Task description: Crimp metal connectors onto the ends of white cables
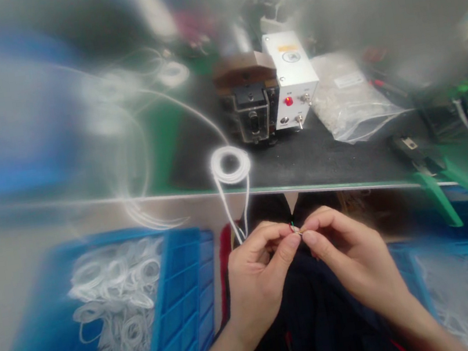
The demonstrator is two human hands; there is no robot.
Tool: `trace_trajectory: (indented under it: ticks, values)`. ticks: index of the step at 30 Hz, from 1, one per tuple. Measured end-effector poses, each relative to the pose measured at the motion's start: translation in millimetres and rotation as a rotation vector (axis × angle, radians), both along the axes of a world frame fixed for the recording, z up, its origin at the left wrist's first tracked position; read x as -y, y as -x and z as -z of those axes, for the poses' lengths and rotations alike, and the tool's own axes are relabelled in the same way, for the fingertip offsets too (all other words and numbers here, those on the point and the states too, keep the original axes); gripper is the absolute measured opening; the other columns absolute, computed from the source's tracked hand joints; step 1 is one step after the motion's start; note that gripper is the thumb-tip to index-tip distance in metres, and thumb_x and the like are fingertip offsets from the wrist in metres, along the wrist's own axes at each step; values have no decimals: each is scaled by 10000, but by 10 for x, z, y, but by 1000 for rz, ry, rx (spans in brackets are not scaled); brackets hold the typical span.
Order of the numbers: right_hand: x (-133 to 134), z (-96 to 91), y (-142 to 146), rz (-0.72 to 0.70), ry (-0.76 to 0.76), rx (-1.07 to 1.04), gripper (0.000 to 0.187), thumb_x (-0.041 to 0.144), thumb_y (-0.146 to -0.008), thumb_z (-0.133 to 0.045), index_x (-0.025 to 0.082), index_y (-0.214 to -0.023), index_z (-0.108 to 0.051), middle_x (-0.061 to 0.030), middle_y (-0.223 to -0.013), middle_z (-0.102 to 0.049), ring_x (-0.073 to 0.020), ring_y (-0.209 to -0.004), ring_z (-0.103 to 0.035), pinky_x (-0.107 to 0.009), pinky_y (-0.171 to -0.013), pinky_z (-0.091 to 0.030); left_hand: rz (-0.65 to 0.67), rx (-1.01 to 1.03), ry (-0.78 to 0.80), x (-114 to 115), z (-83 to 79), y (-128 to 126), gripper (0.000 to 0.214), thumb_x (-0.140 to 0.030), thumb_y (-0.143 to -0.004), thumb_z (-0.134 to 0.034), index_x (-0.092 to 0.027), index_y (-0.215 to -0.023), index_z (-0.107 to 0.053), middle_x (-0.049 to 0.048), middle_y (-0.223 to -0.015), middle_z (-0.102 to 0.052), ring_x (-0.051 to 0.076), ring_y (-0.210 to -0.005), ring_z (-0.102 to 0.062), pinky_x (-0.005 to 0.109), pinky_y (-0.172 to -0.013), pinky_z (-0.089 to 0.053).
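Several thin coloured wires (293, 227), red and green among them, show between my fingertips above my lap. My left hand (260, 274) pinches them from the left, thumb against forefinger. From the right, the thumb and forefinger of my right hand (356, 260) are closed on the wire ends and meet the left fingertips. A coil of white cable (243, 163) lies at the table's front edge. Two strands of it hang down behind my left hand, where they go out of sight. The exact tips of the wires are too small to make out.
Behind the coil stands a machine with a clear guard (254, 122) and a white control box (292, 73) with a red light. To its right are a plastic bag (350, 99) and green-handled pliers (438, 186). Blue crates (173, 313) flank me, holding coiled white cables (123, 286).
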State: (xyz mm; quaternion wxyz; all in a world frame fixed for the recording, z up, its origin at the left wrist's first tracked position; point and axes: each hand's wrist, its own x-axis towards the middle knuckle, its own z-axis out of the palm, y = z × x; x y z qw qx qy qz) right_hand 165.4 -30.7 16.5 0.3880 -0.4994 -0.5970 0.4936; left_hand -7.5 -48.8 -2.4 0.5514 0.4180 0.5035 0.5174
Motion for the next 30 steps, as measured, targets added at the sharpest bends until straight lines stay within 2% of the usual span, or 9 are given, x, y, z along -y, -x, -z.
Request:
trace_trajectory:
  ticks: [4, 11, 19, 22, 30]
  values:
    - [21, 8, 13, 5, -33, 20, 65, 231, -1059, -709, 250, -998, -722, 13, -920, -709, -146, -800, -666, -266, -721, -515, 16, -5, -15, 4, 25, 14, 73, -188, -1010, -767, -207, -942, -786, 9, -938, -743, 143, -874, -707, 214, -783, -556]
    - [33, -4, 8, 2, -170, 94, 116, 155, -1046, -701, 264, -1008, -705, 18, -951, -714, -149, -838, -669, -276, -745, -508, 29, 23, 16, -6, 70, 35, 52, -223, -1013, -779, -213, -969, -804, 4, -920, -724, 126, -814, -674, 213, -743, -537]
    - [99, 27, 73, -16, -101, -22, 159, 146, -1054, -675, 242, -927, -664, 35, -846, -640, -135, -758, -600, -277, -692, -472, -10, 250, 64, 82, 147, -37, 58, -194, -1013, -782, -205, -956, -786, -9, -918, -695, 97, -805, -640, 190, -749, -522]
    - [116, 56, 84, -25, -95, -66, 142, 153, -1049, -693, 247, -944, -679, 31, -858, -664, -141, -767, -617, -283, -710, -486, 14, 318, 89, 71, 162, -15, 49, -189, -1012, -785, -202, -965, -791, -5, -931, -702, 92, -807, -632, 185, -754, -517]
    - [83, 33, 51, 22, -66, -51, 120, 189, -1039, -720, 234, -929, -720, 16, -850, -693, -147, -750, -638, -281, -693, -498, 38, 320, 98, 23, 128, 6, 54, -210, -1014, -789, -209, -960, -795, -7, -933, -705, 88, -808, -624, 183, -776, -516]
